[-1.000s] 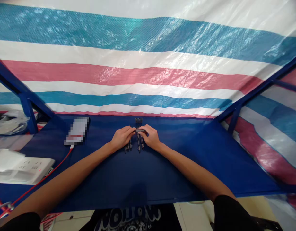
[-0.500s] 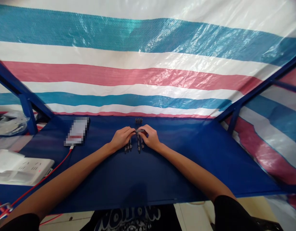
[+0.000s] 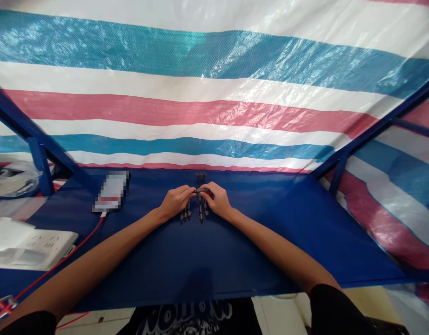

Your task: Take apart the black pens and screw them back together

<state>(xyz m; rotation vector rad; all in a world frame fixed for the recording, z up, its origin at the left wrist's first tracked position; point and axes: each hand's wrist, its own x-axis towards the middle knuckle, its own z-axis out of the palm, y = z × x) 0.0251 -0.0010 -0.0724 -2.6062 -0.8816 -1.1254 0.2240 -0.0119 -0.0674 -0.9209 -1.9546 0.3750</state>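
Between my two hands a dark pen-like part [image 3: 202, 190] lies crosswise. My left hand [image 3: 177, 200] pinches its left end, and my right hand [image 3: 216, 201] is closed round its right end. Several thin dark pen-like pieces lie below the hands on the blue table: one group [image 3: 185, 215] beside my left fingers, another group [image 3: 201, 214] beside my right fingers. My fingers partly cover both groups. Small dark cylindrical pieces [image 3: 201, 176] stand in a row just beyond the hands.
A blurred phone [image 3: 111, 190] with a red cable [image 3: 82, 243] lies on the blue table [image 3: 158, 274] at the left. Nearer the left edge is a white power strip [image 3: 43, 242]. Striped sheeting [image 3: 214, 111] hangs behind, between blue frame bars [image 3: 361, 130].
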